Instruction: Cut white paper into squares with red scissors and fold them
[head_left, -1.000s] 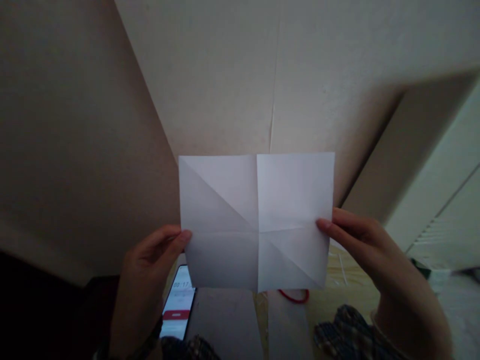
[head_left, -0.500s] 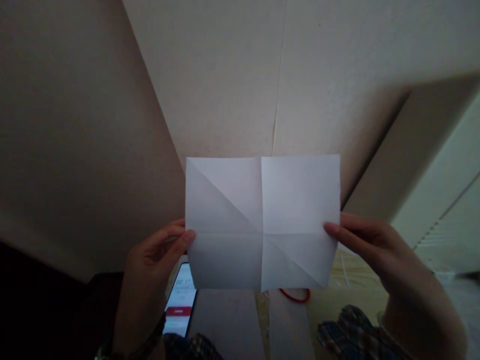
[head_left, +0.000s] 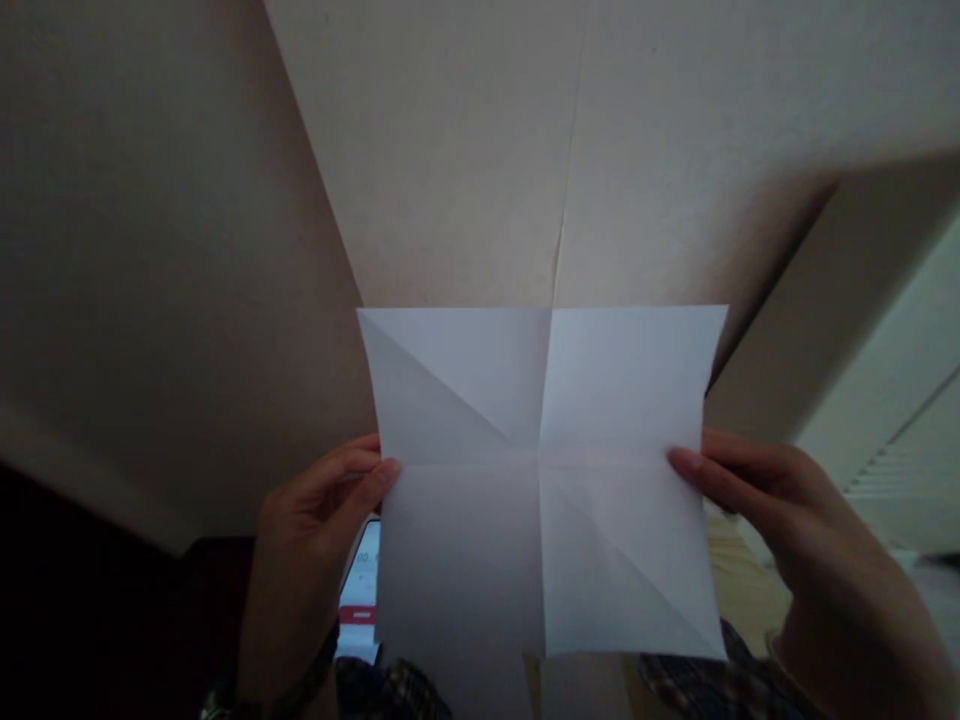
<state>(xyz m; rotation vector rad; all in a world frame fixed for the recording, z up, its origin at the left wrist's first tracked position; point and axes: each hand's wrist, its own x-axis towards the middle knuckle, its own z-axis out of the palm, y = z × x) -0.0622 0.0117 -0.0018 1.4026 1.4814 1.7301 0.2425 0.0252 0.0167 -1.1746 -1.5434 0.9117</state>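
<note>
A sheet of white paper (head_left: 457,540) is held up, spread out, in front of me. Creases cross near its middle, one upright and one level, and a diagonal crease runs from its top left corner to its bottom right. My left hand (head_left: 322,510) pinches the left edge, thumb on the near face and fingers behind. At the right edge, my right hand (head_left: 772,510) grips the paper the same way. The fingertips behind the sheet are hidden.
A phone (head_left: 360,590) with a lit screen lies below the left hand, partly covered by the paper. Under the sheet are pale flat pieces (head_left: 581,685) on a light wooden surface (head_left: 739,570). A pale wall (head_left: 450,150) rises behind.
The paper has tilted to face me more fully and looks taller and wider. It now covers the red loop and more of the phone. Both hands keep their hold on its edges.
</note>
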